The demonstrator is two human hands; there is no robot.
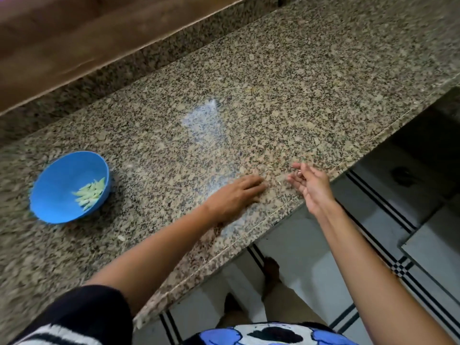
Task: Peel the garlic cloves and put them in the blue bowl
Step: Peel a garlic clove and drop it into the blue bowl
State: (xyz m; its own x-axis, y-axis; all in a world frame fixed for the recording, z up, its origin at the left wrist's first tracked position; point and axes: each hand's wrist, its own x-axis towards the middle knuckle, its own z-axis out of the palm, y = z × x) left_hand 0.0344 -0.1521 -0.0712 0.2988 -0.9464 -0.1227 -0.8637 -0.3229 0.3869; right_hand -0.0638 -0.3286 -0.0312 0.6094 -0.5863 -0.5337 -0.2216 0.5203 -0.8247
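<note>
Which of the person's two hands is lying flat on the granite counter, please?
The left hand: it lies palm down with fingers straight on the counter. The right hand is raised, palm up, at the counter's edge.

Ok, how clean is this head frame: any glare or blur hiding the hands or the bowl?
Head view: a pale glare patch lies on the granite counter; motion blur smears the left hand, flat on the stone, and the frame's left edge; the blue bowl reads clearly; the right hand is soft, with something small and unclear at its fingertips.
</note>
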